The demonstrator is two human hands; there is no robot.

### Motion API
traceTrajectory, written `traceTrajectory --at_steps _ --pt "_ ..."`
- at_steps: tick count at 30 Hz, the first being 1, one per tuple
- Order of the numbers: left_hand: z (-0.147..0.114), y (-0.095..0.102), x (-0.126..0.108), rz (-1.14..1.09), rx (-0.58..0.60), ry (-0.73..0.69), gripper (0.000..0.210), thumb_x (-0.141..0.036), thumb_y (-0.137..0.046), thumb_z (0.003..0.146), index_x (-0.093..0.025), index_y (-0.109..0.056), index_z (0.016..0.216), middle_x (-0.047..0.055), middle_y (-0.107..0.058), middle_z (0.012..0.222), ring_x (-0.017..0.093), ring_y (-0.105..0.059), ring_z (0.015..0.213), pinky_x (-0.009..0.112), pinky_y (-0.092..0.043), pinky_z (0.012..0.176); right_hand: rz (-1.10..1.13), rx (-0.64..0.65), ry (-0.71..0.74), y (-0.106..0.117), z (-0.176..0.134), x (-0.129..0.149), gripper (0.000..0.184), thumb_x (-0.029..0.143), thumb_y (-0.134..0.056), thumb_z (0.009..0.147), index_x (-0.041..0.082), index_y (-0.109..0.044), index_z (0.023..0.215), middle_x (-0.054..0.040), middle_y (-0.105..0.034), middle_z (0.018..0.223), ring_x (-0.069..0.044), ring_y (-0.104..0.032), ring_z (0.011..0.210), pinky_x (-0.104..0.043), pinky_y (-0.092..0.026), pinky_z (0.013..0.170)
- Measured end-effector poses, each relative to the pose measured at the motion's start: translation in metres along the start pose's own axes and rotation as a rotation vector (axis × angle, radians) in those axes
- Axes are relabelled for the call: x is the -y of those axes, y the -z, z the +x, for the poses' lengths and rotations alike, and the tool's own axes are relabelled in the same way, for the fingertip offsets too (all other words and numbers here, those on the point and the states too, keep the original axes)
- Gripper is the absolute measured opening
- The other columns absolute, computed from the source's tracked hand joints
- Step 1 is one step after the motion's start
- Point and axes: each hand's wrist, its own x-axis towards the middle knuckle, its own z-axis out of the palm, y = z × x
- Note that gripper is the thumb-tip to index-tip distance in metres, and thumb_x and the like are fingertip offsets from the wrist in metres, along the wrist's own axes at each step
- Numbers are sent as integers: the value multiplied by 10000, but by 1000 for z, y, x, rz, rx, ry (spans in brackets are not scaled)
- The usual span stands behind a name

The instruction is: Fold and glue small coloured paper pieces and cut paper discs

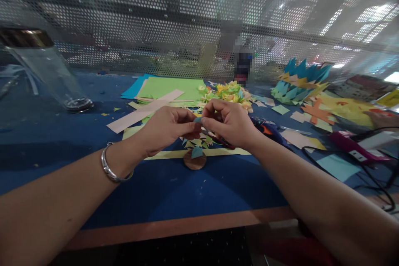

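Observation:
My left hand [173,126] and my right hand [229,122] meet over the middle of the table. Between their fingertips they pinch a small piece of blue paper [198,120], mostly hidden by the fingers. Below them a round wooden disc [195,163] lies on the blue table, with a loose bit of blue paper [197,152] on it. Small cut paper scraps [204,142] in green, yellow and blue lie just behind the disc, partly under my hands. A long pale yellow paper strip [168,153] runs behind the disc.
Green paper sheets [177,87] and a pile of crumpled paper pieces [229,91] lie behind my hands. A glass bottle [52,70] stands left. Rightward are a zigzag paper crown [301,83], a purple power strip [352,145] with cables, and another person's hand [382,119]. Perforated metal panel [156,45] closes the back.

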Motion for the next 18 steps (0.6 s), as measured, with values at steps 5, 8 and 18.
traceTrajectory --at_steps 5,8,18 --pt "0 2 -1 82 -1 -56 124 -320 -748 823 -210 -756 767 28 -752 737 146 -688 690 264 -550 677 108 27 -54 0 0 2 113 226 -673 846 210 -568 805 57 -527 595 -101 -495 500 -242 -383 468" --pt "-1 4 -6 159 18 -94 114 -303 -729 835 -208 -753 778 19 -732 711 137 -656 652 260 -524 655 159 49 -81 0 0 4 99 209 -663 850 208 -573 809 66 -530 577 -90 -492 453 -230 -380 424" --pt "-10 5 -10 616 279 -59 228 -383 -775 742 -222 -729 896 -4 -666 702 150 -569 595 247 -377 514 114 -14 -42 4 2 1 122 176 -650 842 201 -550 777 75 -486 571 -77 -480 434 -233 -362 425"
